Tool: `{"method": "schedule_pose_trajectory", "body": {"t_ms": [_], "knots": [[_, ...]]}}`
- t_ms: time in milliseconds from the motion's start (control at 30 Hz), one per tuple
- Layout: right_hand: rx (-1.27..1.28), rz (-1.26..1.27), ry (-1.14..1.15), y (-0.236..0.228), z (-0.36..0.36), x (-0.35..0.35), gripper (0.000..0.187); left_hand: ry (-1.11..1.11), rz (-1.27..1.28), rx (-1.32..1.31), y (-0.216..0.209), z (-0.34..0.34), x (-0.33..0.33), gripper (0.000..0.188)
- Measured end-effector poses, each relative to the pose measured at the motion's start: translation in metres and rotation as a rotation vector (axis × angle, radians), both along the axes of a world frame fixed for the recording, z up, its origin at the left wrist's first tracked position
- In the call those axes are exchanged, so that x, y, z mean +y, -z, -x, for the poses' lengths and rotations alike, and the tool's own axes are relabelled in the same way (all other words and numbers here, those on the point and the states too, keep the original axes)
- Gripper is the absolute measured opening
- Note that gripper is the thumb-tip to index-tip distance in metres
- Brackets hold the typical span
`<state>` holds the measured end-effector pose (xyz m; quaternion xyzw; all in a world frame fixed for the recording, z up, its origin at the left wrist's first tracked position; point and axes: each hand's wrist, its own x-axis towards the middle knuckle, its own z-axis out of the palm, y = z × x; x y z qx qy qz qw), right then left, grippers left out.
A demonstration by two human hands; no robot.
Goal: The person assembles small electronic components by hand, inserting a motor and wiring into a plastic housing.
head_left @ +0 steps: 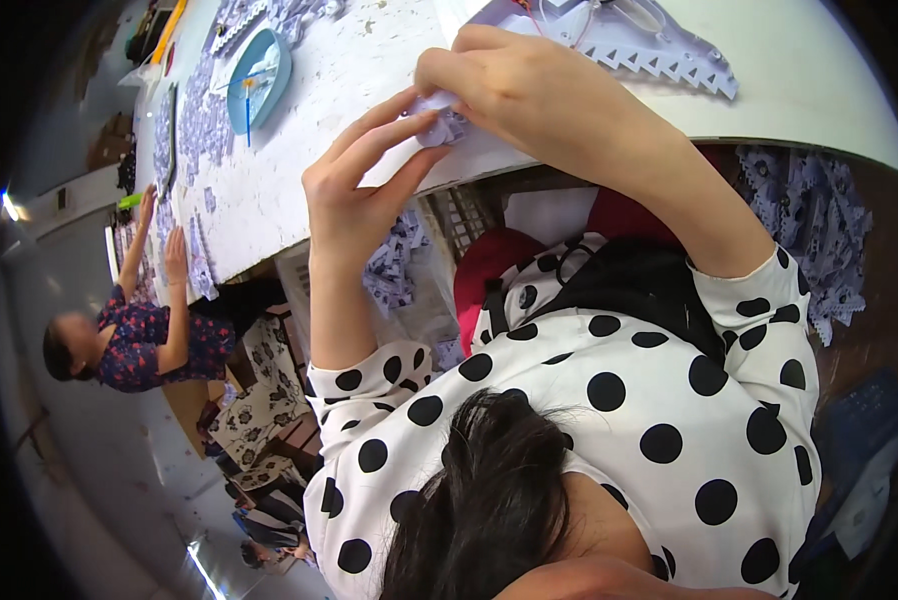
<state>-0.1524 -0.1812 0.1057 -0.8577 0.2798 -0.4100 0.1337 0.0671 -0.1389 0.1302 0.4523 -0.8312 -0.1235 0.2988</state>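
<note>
Above the near edge of the white table, both my hands meet at a small pale lavender piece [439, 122], which looks like folded paper or thin plastic. My left hand [369, 175] pinches it between thumb and fingertips from the left. From the right, my right hand [504, 85] has its curled fingers closed on the upper part of the same piece. The fingers cover much of it, so its exact kind is hidden. Just beyond my right hand lies a white sheet-like thing with a saw-toothed edge [659, 65], with thin red and pale cords by it.
A light blue dish [269, 75] with a blue stick [248, 118] sits farther left on the table [359, 60]. Piles of lavender pieces [204, 110] spread beyond. A co-worker [159, 335] reaches over the table at left. Toothed strips [809, 220] hang in a bundle below right.
</note>
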Motion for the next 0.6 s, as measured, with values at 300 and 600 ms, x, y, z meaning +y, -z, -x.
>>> {"method": "schedule_pose_trajectory", "body": {"t_ms": [300,600], "knots": [[0.222,0.328,0.209,0.000,0.014,-0.002,0.011,-0.024,-0.273,0.697,0.042,-0.021,0.001,0.034],[0.150,0.329,0.228,0.008,0.015,-0.003,0.013,-0.045,-0.327,0.589,0.039,-0.014,0.002,0.033]]}}
